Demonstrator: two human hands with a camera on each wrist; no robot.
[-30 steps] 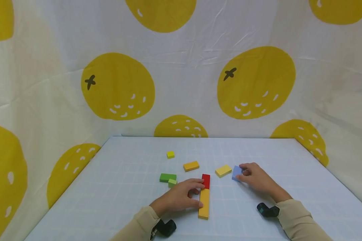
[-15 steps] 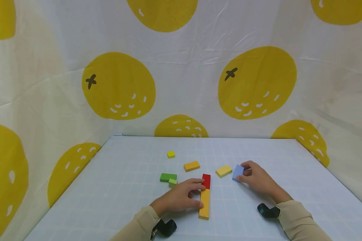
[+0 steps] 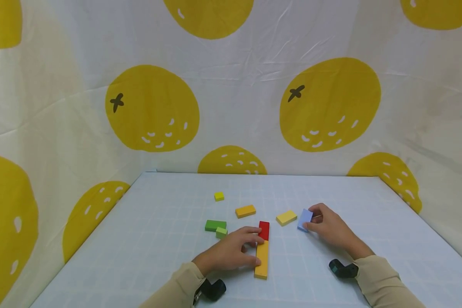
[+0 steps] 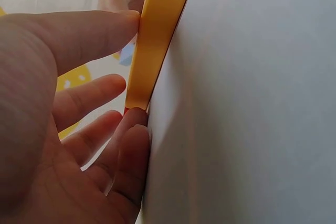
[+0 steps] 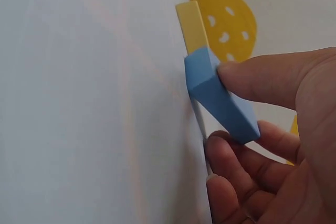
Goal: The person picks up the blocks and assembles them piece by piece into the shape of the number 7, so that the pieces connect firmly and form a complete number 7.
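A blue block (image 3: pixel 305 220) is pinched between the thumb and fingers of my right hand (image 3: pixel 331 226); in the right wrist view the blue block (image 5: pixel 223 95) is tilted, one end raised off the table. My left hand (image 3: pixel 231 252) rests its thumb and fingers along the left side of a row made of a long orange block (image 3: pixel 262 261) and a red block (image 3: pixel 264 230) set end to end. In the left wrist view the thumb touches the orange block (image 4: pixel 155 40), and the fingers are loosely bent beside it.
A pale yellow block (image 3: pixel 286 217) lies left of the blue one. Farther left are an orange block (image 3: pixel 245 211), a small yellow block (image 3: pixel 219 196), a green block (image 3: pixel 215 225) and a light green block (image 3: pixel 221 232). A patterned curtain hangs behind the table (image 3: pixel 169 188).
The blue block's far end has been lifted a little and the block tilted by my right hand. My left hand has stayed beside the orange and red blocks.
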